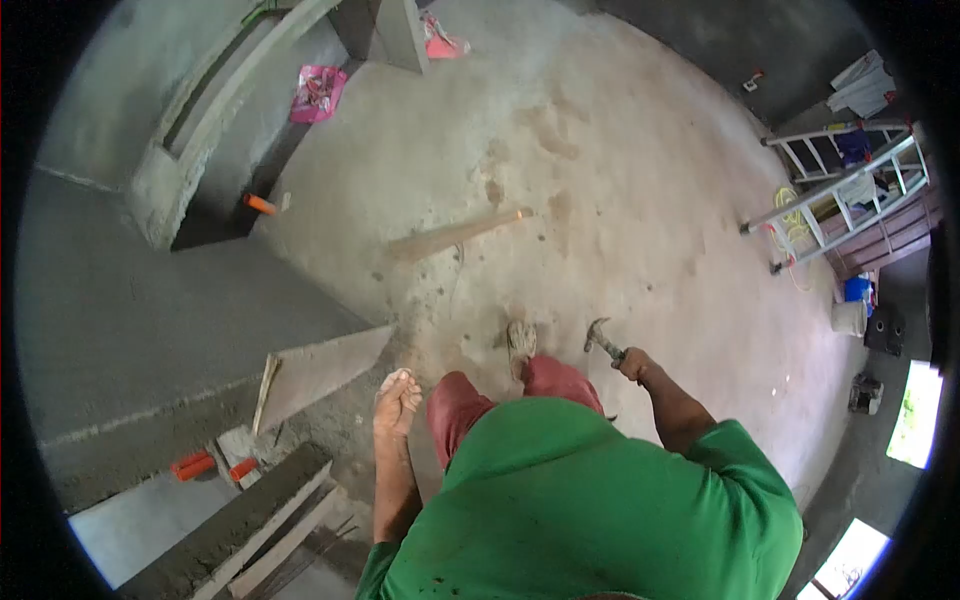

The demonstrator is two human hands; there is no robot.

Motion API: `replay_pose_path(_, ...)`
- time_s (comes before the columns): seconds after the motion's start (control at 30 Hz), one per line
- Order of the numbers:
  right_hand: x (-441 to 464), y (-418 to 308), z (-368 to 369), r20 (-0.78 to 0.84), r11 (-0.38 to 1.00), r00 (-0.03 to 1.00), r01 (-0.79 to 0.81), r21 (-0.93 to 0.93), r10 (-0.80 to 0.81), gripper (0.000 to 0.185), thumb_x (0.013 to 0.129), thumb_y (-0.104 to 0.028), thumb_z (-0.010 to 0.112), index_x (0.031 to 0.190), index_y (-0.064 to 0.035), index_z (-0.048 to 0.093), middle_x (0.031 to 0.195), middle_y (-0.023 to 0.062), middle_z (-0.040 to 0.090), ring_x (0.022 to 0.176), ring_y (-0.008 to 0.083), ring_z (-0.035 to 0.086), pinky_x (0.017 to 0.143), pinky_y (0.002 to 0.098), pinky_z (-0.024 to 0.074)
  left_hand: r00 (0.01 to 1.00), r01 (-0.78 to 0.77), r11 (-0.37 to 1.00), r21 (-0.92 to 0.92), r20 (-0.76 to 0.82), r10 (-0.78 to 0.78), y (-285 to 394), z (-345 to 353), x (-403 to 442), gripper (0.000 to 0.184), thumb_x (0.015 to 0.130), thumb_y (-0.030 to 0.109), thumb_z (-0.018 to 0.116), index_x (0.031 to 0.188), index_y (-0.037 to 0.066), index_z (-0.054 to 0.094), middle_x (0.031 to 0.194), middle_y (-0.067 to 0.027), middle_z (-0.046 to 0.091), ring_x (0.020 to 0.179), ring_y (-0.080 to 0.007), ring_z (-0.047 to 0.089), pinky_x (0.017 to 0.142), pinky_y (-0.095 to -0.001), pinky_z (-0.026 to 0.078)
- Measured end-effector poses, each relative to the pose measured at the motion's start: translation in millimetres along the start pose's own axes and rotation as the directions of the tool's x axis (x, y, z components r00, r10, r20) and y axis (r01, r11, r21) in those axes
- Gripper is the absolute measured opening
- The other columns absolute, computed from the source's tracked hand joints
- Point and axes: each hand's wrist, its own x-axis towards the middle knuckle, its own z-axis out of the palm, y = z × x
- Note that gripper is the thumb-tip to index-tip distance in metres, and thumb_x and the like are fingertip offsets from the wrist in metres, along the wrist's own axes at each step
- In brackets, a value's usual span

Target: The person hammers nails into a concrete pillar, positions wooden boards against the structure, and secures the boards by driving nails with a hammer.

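My right hand [632, 364] is wrapped round the handle of a claw hammer [602, 340], held out over the floor with its metal head pointing away from me. On the other side, my left hand [397, 403] is raised with the fingers curled together. Whatever it may hold is too small or hidden to name. Just left of that hand, a wooden board [325, 375] stands on edge against the end of a grey plastered wall [190, 310]. My foot [521, 340] shows on the floor between the two hands.
A plank [460, 236] lies on the concrete floor [640, 220] ahead. Orange pipe ends [193, 465] stick out at lower left, beside long timber strips [265, 535]. An aluminium ladder [845, 195] and a white bucket [849, 318] are at right. A pink bag [318, 93] lies at upper left.
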Motion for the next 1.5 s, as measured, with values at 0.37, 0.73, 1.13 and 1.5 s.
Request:
replay_pose_path(0.37,113,-38,-194,0.007,0.970,0.983,-0.184,0.159,0.186,0.049,0.085,-0.043,0.074,0.072,0.0039,0.068,0.061,0.0136,0.061,0.048,0.0228,0.055,0.045,0.0410,0.0481,0.988,0.047,0.996,0.076,0.142,-0.057,96,172,196,0.021,0.098,0.007,0.057,0.118,0.002,0.060,0.095,-0.0116,0.068,0.081,-0.0242,0.069,0.071,-0.0350,0.057)
replay_pose_path(0.73,177,-104,-376,0.216,0.871,0.964,-0.237,0.431,0.155,0.044,0.081,-0.041,0.074,0.062,-0.0036,0.060,0.053,0.0083,0.055,0.044,0.0211,0.052,0.042,0.0390,0.0438,0.965,-0.018,0.995,0.099,0.264,-0.009,283,407,451,0.030,0.083,0.005,0.061,0.113,0.001,0.058,0.094,-0.0137,0.066,0.079,-0.0289,0.066,0.077,-0.0443,0.057)
replay_pose_path(1.13,357,-165,-579,0.257,0.915,0.964,-0.166,0.369,0.071,0.044,0.083,-0.041,0.073,0.063,-0.0036,0.063,0.055,0.0085,0.058,0.046,0.0202,0.056,0.046,0.0357,0.0454,0.964,-0.123,0.987,0.104,0.249,0.094,366,613,591,0.015,0.093,0.010,0.064,0.107,0.004,0.062,0.091,-0.0093,0.070,0.078,-0.0217,0.068,0.069,-0.0342,0.056)
replay_pose_path(1.5,598,-206,-869,0.123,0.825,0.990,-0.019,0.565,-0.062,0.033,0.081,-0.030,0.076,0.065,-0.0048,0.062,0.053,0.0068,0.056,0.039,0.0202,0.051,0.038,0.0379,0.0410,0.947,-0.303,0.947,0.111,0.143,0.286,472,794,705,0.016,0.097,0.014,0.060,0.083,0.009,0.059,0.077,-0.0029,0.062,0.066,-0.0139,0.062,0.061,-0.0255,0.055)
